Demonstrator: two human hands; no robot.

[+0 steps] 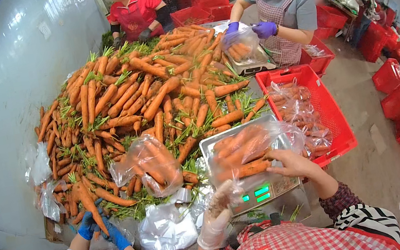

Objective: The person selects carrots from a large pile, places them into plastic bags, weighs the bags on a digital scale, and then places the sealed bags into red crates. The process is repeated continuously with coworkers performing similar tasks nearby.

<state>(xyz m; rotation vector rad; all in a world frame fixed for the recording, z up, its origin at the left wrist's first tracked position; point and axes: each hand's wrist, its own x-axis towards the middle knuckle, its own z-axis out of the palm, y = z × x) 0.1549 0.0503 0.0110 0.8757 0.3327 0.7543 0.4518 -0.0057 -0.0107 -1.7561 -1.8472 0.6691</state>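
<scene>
A clear plastic bag of carrots (pixel 242 149) lies on the metal pan of a digital scale (pixel 264 196) with lit green displays. My left hand (pixel 216 214), in a whitish, soiled glove, is raised at the pan's front left, by the bag's near corner. Blur hides whether its fingers pinch the plastic. Bare, my right hand (pixel 297 164) reaches in from the right with thumb and fingers apart around the carrots' right ends, touching or very close to them. A second bag of carrots (pixel 157 166) rests on the heap left of the scale.
A large carrot heap (pixel 127 97) with green stems covers the table. Flat plastic bags (pixel 168 227) lie left of my left hand. Bagged carrots fill a red crate (pixel 333 117) at right. Blue-gloved hands (pixel 101 226) beside me hold a carrot; a co-worker (pixel 280 10) opposite handles another bag.
</scene>
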